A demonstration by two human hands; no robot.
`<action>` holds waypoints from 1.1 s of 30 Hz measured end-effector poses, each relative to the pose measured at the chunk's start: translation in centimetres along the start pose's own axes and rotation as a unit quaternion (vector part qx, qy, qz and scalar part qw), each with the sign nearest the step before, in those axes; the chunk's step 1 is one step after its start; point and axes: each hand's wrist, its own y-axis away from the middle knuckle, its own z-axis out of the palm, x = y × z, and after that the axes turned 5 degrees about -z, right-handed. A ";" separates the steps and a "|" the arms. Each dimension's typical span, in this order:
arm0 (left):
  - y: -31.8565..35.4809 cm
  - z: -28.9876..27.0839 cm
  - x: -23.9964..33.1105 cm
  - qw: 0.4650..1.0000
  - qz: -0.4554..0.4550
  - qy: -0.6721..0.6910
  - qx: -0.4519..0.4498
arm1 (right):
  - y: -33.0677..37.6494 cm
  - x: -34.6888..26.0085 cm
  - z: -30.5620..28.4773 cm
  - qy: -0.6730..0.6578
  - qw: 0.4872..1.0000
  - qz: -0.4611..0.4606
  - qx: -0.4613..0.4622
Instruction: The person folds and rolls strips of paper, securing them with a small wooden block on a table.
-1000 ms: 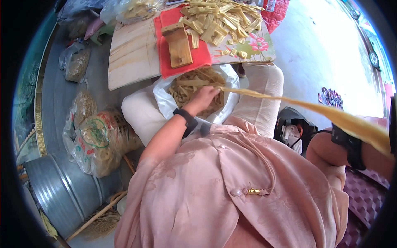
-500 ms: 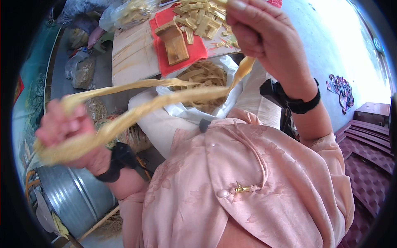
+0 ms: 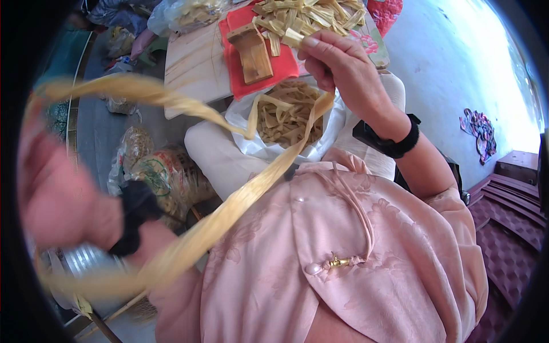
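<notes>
Right hand pinches the pale straw strip tight, blurred left hand seemingly gripping its far end — pull harder and it could snap.

There is one view only, a fisheye camera on the person's head that looks steeply down, very near the chest and the hands. Edges bend at the dark round rim, and the table lies ahead at the top.
</notes>
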 end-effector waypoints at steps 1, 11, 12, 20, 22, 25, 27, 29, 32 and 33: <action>2.3 2.1 -3.7 0.995 -0.037 -0.090 -0.026 | 0.2 0.4 -0.8 0.011 1.000 0.014 0.012; 21.6 14.5 -14.4 0.770 -0.530 -0.008 -0.355 | 0.6 5.6 -1.2 0.243 0.957 -0.157 0.010; 22.0 15.0 -14.2 0.742 -0.559 0.119 -0.351 | 0.7 5.9 -1.1 0.329 0.923 -0.199 -0.002; 26.7 15.8 -13.8 0.652 -0.452 -0.058 -0.605 | 1.9 7.5 1.2 0.137 0.990 0.008 -0.011; 26.9 15.7 -13.8 0.634 -0.482 -0.100 -0.596 | 1.8 7.6 1.1 0.164 0.986 -0.021 -0.014; 25.8 15.4 -14.9 0.758 -0.538 -0.009 -0.368 | 1.5 7.8 0.9 0.233 0.968 -0.095 -0.022; 23.3 14.6 -14.7 0.687 -0.656 0.196 -0.245 | 1.4 7.8 1.2 0.271 0.952 -0.140 -0.032; 20.4 14.0 -13.3 0.617 -0.673 0.367 -0.179 | 1.4 7.6 1.9 0.307 0.928 -0.206 -0.058; 19.3 14.1 -13.5 0.527 -0.670 0.520 -0.048 | 1.8 8.0 3.1 0.265 0.929 -0.213 -0.142; 19.1 14.1 -13.7 0.528 -0.677 0.513 0.013 | 2.0 8.0 3.3 0.262 0.929 -0.208 -0.160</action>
